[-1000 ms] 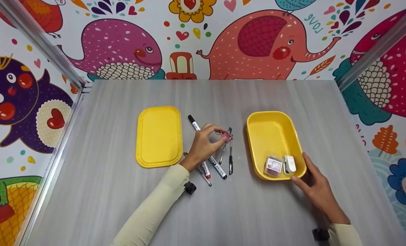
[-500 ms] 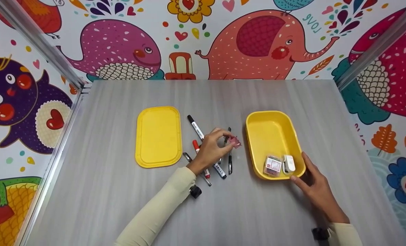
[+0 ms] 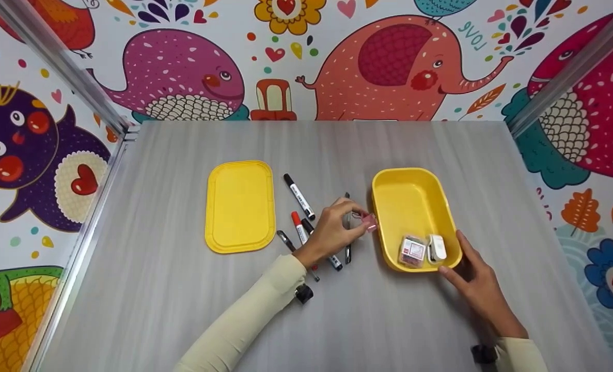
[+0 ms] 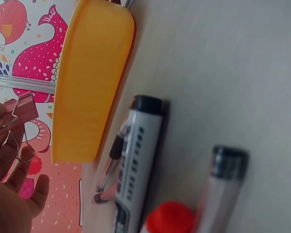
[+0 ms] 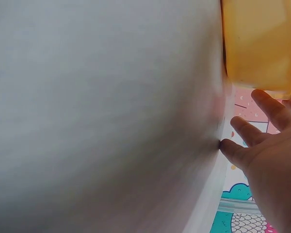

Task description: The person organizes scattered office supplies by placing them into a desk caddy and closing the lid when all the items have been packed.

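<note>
Left hand (image 3: 333,229) pinches clip (image 3: 370,222); right hand (image 3: 481,287) touches tray (image 3: 407,204).

A pink binder clip (image 3: 370,222) with wire handles is hanging pinched in the left hand (image 3: 333,230), just beside a yellow box (image 3: 406,201) that's standing open-topped, the right hand (image 3: 479,285) touching its near corner.

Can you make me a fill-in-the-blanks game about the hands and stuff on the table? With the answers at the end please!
1. The left hand pinches a clip whose colour is ____.
2. The box by the right hand and the flat lid share one colour: ____.
3. Inside or outside? The small white object is ____ the box.
4. In the head view, the lid lies to the ____ of the black-capped marker.

Missing words: pink; yellow; inside; left.
</note>
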The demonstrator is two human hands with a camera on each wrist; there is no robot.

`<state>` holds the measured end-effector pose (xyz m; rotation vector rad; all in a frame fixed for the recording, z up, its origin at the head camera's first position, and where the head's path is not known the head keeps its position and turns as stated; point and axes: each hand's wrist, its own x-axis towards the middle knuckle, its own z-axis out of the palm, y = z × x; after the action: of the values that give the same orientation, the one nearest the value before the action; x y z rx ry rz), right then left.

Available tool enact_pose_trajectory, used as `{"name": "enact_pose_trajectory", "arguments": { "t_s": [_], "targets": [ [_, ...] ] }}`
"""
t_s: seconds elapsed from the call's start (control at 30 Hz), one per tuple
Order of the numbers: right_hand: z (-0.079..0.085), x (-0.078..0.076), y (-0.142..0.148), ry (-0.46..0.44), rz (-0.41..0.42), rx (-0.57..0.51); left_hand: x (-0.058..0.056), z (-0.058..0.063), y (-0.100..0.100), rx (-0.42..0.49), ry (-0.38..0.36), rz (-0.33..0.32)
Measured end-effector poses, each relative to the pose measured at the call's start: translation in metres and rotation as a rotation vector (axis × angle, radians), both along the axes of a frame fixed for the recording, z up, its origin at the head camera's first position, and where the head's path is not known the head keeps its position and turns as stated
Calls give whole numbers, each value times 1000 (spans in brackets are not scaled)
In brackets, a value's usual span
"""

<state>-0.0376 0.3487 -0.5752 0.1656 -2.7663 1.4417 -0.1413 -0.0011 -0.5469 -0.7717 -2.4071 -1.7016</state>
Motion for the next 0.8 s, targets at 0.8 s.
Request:
{"name": "enact_pose_trajectory", "arguments": {
  "t_s": [0.8],
  "targets": [
    [-2, -1, 2, 16, 3, 1, 7, -3, 29, -106, 40, -70]
  ]
}}
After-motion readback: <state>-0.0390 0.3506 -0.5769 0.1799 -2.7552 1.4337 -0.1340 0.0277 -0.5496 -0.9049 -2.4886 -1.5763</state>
